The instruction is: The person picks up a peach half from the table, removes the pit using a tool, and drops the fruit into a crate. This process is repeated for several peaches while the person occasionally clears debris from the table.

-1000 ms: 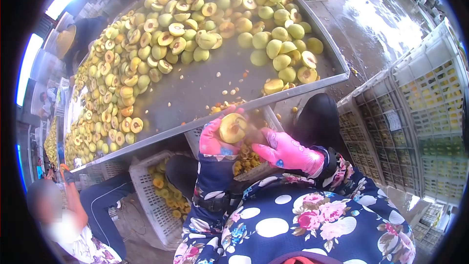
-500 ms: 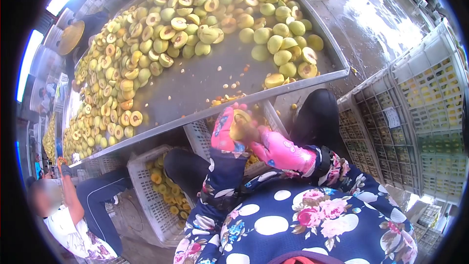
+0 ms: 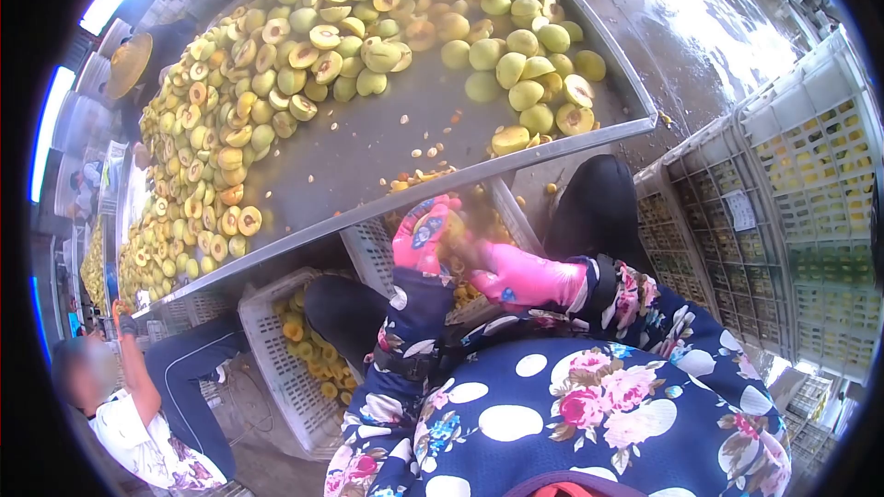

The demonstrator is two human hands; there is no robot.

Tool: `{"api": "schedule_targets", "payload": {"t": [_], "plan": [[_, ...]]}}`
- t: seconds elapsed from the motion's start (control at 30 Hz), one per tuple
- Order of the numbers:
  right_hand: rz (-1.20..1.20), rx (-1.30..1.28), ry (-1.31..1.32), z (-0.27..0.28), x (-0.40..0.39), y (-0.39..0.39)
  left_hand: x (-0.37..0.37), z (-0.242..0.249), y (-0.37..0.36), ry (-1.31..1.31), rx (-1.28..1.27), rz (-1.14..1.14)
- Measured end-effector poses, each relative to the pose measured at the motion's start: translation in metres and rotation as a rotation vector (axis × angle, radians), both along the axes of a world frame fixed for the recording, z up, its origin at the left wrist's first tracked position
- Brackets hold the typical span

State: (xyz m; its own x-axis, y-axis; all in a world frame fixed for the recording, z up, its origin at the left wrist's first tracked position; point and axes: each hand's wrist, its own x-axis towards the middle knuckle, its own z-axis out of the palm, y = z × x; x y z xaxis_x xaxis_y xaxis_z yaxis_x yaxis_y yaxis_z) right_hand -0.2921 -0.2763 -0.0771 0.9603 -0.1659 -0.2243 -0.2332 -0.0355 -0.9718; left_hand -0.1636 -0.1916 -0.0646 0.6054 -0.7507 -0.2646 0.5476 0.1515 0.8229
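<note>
Since a moment ago both gloved hands have drawn closer together and dropped a little below the edge of the metal table (image 3: pixel 562 149), and the fruit that faced upward before is now turned and mostly hidden between them. That table, heaped with green and halved fruit (image 3: pixel 304 46), is the widest thing here; stacked grey crates (image 3: pixel 792 212) stand well to its right. Under its near edge sits a white basket (image 3: pixel 373 248), and another basket of yellow pieces (image 3: pixel 295 359) lies lower left of the table, beside a seated co-worker (image 3: pixel 138 423). The left hand (image 3: pixel 419 235) curls its fingers round the fruit piece (image 3: pixel 456 225) just below the table's rim. The right hand (image 3: pixel 516 276) presses against it, fingers bent; whether it grips anything I cannot tell
</note>
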Motion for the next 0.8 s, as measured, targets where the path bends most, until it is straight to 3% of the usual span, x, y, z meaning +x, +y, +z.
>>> {"api": "schedule_targets", "payload": {"t": [0.07,0.23,0.33,0.47,0.57,0.63,0.67,0.73,0.77,0.8], "plan": [[0.096,0.451,0.253,0.034,-0.002,-0.009,0.003,-0.004,0.002,0.026,-0.006,-0.022],[0.198,0.540,0.345,0.025,-0.003,-0.014,0.024,-0.031,0.008,0.004,0.097,-0.244],[0.212,0.630,0.335,0.021,-0.004,-0.016,0.031,-0.043,0.008,0.136,0.013,-0.274],[0.226,0.938,0.293,0.022,-0.005,-0.011,0.014,-0.031,0.011,0.160,-0.115,-0.164],[0.143,1.196,0.101,0.009,-0.006,0.007,0.000,-0.026,0.007,0.190,-0.145,0.016],[0.101,1.105,0.114,0.017,-0.004,0.006,-0.008,-0.010,0.000,0.246,-0.072,0.140],[0.082,1.058,0.118,0.022,-0.004,0.005,-0.006,-0.006,0.002,0.159,-0.047,0.148],[0.150,0.969,0.150,0.029,-0.006,0.001,0.026,-0.040,0.022,-0.301,0.056,0.284],[0.187,0.918,0.165,0.031,-0.006,-0.002,0.047,-0.041,0.042,-0.333,0.026,0.363],[0.191,0.703,0.216,0.018,-0.002,-0.001,0.068,-0.042,0.061,-0.368,-0.002,0.440]]}}
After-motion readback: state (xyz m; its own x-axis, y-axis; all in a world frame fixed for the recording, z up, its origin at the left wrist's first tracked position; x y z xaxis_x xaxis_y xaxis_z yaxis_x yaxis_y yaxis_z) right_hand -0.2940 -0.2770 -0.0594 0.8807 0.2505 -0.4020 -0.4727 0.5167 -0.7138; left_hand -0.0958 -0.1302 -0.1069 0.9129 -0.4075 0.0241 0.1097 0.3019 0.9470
